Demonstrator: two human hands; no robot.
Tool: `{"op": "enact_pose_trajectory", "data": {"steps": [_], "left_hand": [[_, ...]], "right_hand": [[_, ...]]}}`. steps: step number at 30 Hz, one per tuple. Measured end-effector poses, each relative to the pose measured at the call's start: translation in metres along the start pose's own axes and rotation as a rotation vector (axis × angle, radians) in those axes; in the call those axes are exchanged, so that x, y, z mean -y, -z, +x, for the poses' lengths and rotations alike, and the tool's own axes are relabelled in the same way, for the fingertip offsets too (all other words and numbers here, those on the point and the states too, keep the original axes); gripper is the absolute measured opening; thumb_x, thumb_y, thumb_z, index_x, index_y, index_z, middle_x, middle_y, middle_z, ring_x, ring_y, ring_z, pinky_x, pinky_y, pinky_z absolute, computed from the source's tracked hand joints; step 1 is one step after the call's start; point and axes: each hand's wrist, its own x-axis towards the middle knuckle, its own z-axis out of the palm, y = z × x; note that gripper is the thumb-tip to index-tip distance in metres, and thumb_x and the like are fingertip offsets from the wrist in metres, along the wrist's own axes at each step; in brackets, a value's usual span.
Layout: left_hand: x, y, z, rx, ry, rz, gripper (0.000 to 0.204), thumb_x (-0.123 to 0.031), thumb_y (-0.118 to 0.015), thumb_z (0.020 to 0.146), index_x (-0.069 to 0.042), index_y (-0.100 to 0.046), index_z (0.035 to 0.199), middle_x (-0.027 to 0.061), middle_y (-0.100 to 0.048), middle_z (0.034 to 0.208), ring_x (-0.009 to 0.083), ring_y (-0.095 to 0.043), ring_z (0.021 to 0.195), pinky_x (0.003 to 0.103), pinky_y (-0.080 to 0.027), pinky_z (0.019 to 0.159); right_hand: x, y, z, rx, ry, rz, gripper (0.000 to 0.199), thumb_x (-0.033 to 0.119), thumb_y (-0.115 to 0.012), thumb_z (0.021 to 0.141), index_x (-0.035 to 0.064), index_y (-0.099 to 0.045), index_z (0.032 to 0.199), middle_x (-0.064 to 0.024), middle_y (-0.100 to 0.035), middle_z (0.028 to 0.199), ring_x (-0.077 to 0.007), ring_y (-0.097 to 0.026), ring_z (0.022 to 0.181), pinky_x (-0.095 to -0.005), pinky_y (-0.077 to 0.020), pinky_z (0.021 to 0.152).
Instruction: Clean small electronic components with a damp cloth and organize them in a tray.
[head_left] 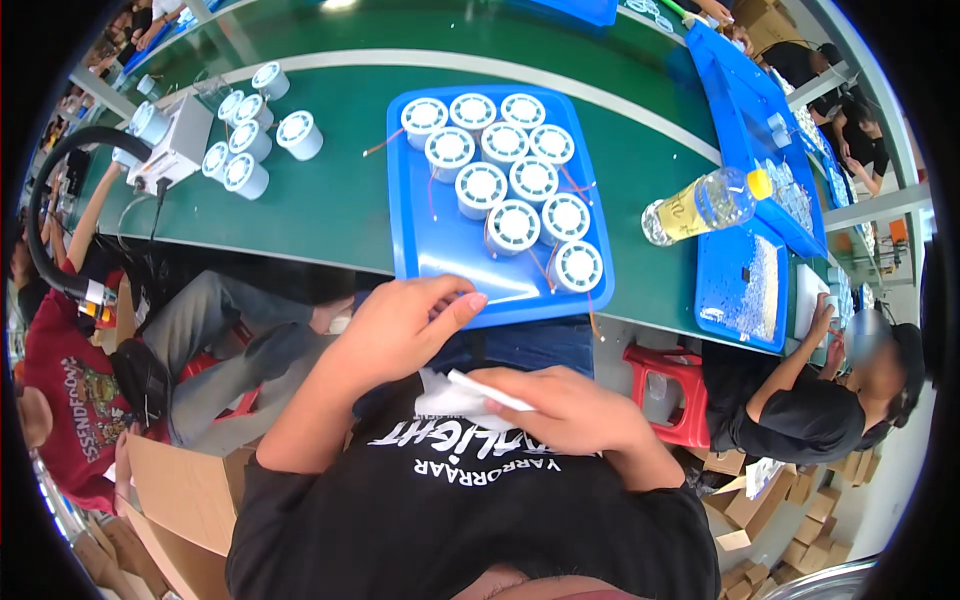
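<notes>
My right hand [565, 405] is closed in front of my shirt, gripping a white, crumpled piece that looks like tissue [447, 398], with a folded strip sticking out past the fingers. At the near left corner of a blue tray [420, 262], my left hand [410, 318] holds nothing; its thumb is apart from the loosely bent fingers, which lie at the tray's rim. The tray bears several white round housings with slotted tops, such as one housing [513, 227], and thin wires trail from some. Whether the left fingers press on the rim, I cannot tell.
More white housings [246, 172] stand on the green table [300, 215] at left, beside a grey box-shaped device [178, 140]. To the right are a yellow-capped bottle [705, 205] and blue bins [712, 290]. Co-workers sit on both sides; a red stool [690, 395] is below.
</notes>
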Motion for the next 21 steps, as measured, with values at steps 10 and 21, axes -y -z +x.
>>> {"op": "enact_pose_trajectory", "data": {"steps": [10,21], "left_hand": [[-0.063,0.033,-0.034,0.075,-0.942,-0.503,0.027,-0.008,-0.07,0.085,0.002,-0.075,0.109,0.0207,-0.074,0.102,0.027,-0.073,0.07,0.029,-0.058,0.063],[-0.118,0.052,0.016,0.312,-0.615,-0.675,0.035,-0.009,-0.054,0.099,0.001,-0.068,0.069,0.0167,-0.074,0.078,0.0226,-0.068,0.056,0.031,-0.053,0.048]], "right_hand": [[-0.017,0.029,-0.038,-0.32,-0.398,-0.366,0.031,0.03,-0.051,0.104,0.002,-0.06,0.093,-0.023,-0.056,0.064,-0.0455,-0.057,0.066,-0.051,-0.0431,0.058],[-0.029,0.033,-0.042,-0.246,-0.281,0.36,0.037,0.032,-0.051,0.107,0.0023,-0.064,0.124,-0.0114,-0.071,0.093,-0.0194,-0.066,0.086,-0.0337,-0.0497,0.082]]}}
